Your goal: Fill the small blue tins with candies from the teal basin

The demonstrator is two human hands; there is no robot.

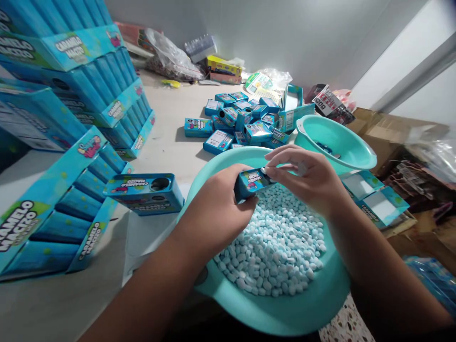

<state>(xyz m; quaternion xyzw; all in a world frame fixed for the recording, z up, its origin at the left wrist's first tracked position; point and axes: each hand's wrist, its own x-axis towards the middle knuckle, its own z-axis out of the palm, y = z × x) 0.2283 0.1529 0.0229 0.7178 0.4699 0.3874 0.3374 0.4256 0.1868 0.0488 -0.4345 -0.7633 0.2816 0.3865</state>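
My left hand (223, 194) is wrapped around a small blue candy box (251, 183), tilted over a large turquoise bowl (285, 320). My right hand (301, 173) has its thumb and fingers pinched at the box's far end, with a small white candy (265, 171) at the fingertips. Another pale piece shows between the right fingers. Below both hands, the bowl holds a heap of white and pale blue candies (270, 256). Left of the bowl, a second blue candy box (144, 194) has a round hole in its top face and rests on a white object (146, 237).
Loose blue boxes (219, 141) are piled behind the bowl. Display cartons (85, 52) filled with boxes are stacked at left, another carton (60, 213) in front. A smaller turquoise bowl (359, 154) stands at right, near open trays (383, 204) and cardboard (388, 126). Plastic bags (174, 54) lie behind.
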